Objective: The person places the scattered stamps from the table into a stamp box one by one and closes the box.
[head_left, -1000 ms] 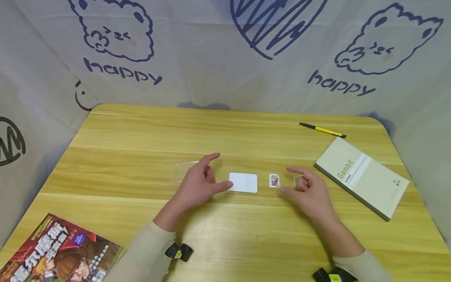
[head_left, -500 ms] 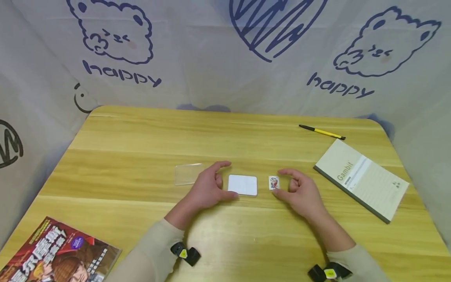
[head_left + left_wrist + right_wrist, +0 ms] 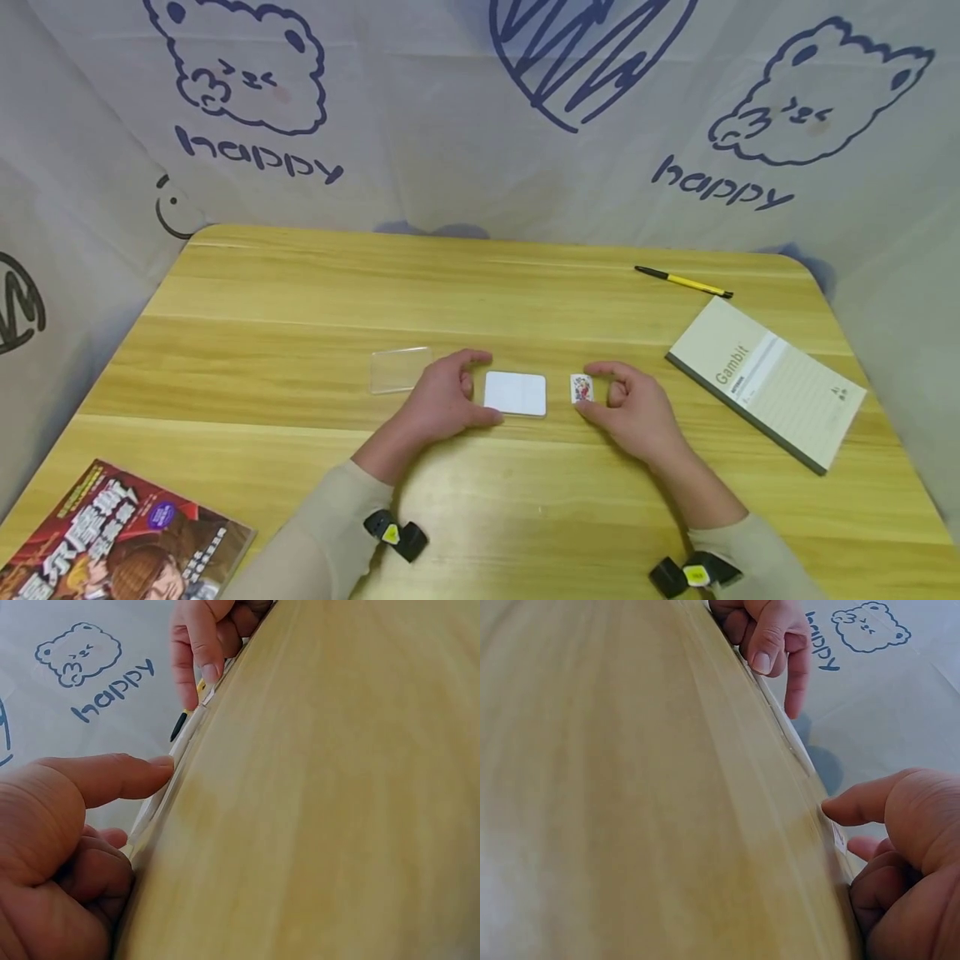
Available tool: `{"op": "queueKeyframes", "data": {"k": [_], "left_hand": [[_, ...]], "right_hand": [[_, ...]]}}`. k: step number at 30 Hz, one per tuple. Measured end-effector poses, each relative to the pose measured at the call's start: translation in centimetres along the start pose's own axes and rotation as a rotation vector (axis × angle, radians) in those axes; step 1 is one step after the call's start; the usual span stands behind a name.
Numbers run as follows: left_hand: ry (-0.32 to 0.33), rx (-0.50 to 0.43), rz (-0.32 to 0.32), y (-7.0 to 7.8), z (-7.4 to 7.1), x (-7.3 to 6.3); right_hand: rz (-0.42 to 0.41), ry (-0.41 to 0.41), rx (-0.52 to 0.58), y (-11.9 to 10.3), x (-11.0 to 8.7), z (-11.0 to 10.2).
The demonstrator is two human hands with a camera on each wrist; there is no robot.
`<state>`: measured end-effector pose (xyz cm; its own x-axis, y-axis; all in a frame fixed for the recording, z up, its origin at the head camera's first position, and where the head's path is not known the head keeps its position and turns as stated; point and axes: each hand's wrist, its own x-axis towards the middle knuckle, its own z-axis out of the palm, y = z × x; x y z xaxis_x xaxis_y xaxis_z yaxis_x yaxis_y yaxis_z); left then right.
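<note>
In the head view a white rounded rectangular card or flat case [image 3: 515,393] lies on the wooden table. My left hand [image 3: 438,400] is at its left end, the thumb by the lower edge and the forefinger a little beyond the upper edge. My right hand [image 3: 633,412] has thumb and forefinger around a small card with a colourful picture [image 3: 582,388], thumb at the near edge and forefinger by the far edge; whether both touch it I cannot tell. The other fingers of both hands are bent. A clear plastic piece [image 3: 400,371] lies left, partly behind my left hand.
A beige notebook [image 3: 765,383] lies on the right, with a yellow and black pen [image 3: 683,282] beyond it. A colourful magazine [image 3: 123,537] lies at the near left. White cloth with blue drawings [image 3: 450,158] hangs behind the table [image 3: 525,517].
Both hands have moved inward, the left toward the white card or case, the right to the small picture card. A small item beside the right fingers is now hidden. The cards stay put.
</note>
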<state>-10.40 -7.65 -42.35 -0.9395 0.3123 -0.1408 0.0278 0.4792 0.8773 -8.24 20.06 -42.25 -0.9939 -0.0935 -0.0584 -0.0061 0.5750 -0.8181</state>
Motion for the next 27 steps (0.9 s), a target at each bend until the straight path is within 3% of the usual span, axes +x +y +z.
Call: {"op": "queueKeyframes", "data": {"k": [9, 27], "left_hand": [[-0.011, -0.008, -0.002, 0.11, 0.0, -0.08], [-0.013, 0.005, -0.003, 0.15, -0.06, -0.09]], "right_hand": [[0.003, 0.005, -0.056, 0.19, 0.25, 0.21], [0.005, -0.04, -0.051, 0.46, 0.2, 0.15]]}}
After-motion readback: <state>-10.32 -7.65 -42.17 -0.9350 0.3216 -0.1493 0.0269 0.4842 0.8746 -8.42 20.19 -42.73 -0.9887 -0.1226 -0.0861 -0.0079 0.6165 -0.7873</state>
